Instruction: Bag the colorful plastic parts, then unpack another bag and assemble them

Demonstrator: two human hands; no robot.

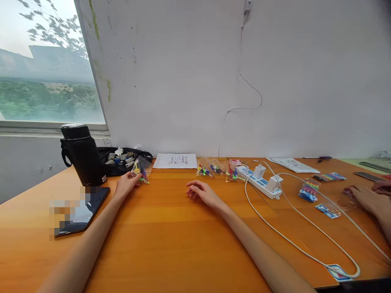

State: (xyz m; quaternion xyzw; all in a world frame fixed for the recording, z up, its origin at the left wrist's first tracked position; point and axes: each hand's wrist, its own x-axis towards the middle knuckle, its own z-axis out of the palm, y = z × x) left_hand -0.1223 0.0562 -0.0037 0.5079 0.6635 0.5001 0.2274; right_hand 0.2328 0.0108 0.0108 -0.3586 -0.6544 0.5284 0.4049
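Orange wooden table [171, 228] is set against a white wall. A small clear bag of coloured clips [141, 169] is pinched at its near edge by the left hand [126, 184], beside a black flask [82, 154] and a black pouch [122, 159]. The right hand [203, 192] is rested on the table, fingers loosely curled, holding nothing. More clip bags [218, 170], a printed sheet [176, 160] and a white power strip [259, 181] are noted beyond. Another person's hands [368, 197] are seen at the far right.
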